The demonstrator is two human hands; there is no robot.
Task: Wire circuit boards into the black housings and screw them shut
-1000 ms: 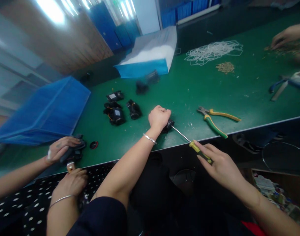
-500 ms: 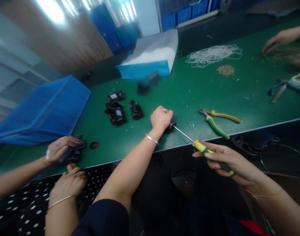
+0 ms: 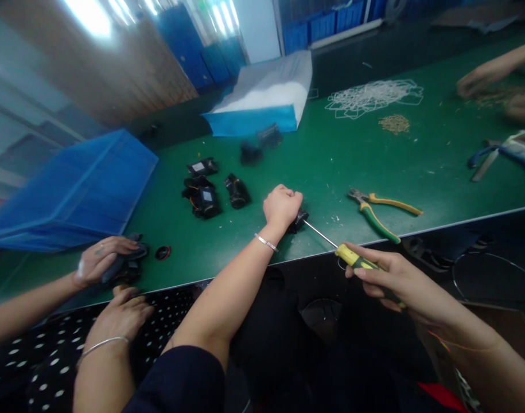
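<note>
My left hand (image 3: 283, 205) is closed around a small black part (image 3: 299, 220), pressing it to the green table; my fingers cover most of it, so its kind cannot be told. My right hand (image 3: 380, 278) grips the yellow and dark green handle of a screwdriver (image 3: 352, 256). Its thin metal shaft slants up to the left, with the tip at the black part. To the right lie diagonal pliers (image 3: 368, 206) with green and yellow handles. Several black devices (image 3: 205, 198) with white labels and orange wires lie to the left of my left hand.
A blue bin (image 3: 73, 189) and a co-worker's hands (image 3: 102, 261) holding a dark device are at left. Behind stands a white and blue bag (image 3: 262, 94). White wire frames (image 3: 374, 96), small brass-coloured pieces (image 3: 394, 123), other pliers (image 3: 498, 152) and another person's hand (image 3: 479, 80) are at right.
My right hand's fingers have shifted around the screwdriver handle, and the handle has turned slightly. My left hand stays in place. The co-worker's lower hand at left has moved slightly.
</note>
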